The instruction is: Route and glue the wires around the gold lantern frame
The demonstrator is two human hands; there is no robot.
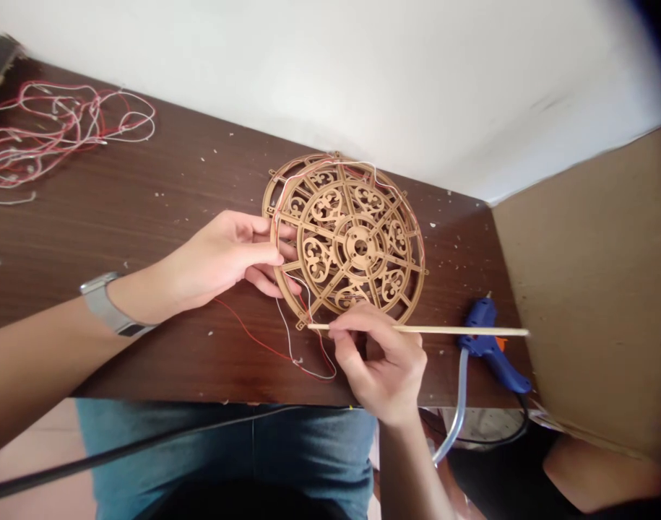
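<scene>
A round, gold-brown openwork frame (360,245) with spokes and scroll patterns stands tilted on the dark table, one ring in front of another. My left hand (248,253) grips its left rim, thumb in front and fingers behind. In my right hand (384,354) a thin pale wooden stick (460,330) is pinched, lying level, its left tip at the frame's lower rim. Thin red and white wires (313,372) run along the rim and loop down onto the table below. Part of the frame's lower edge is hidden behind my right hand.
A blue glue gun (482,339) with a clear glue stick lies at the right. Tangled red and white wires (64,137) are at the far left. A white wall (308,65) rises behind, a cardboard panel (590,274) at the right. Another person's bare limb shows lower right.
</scene>
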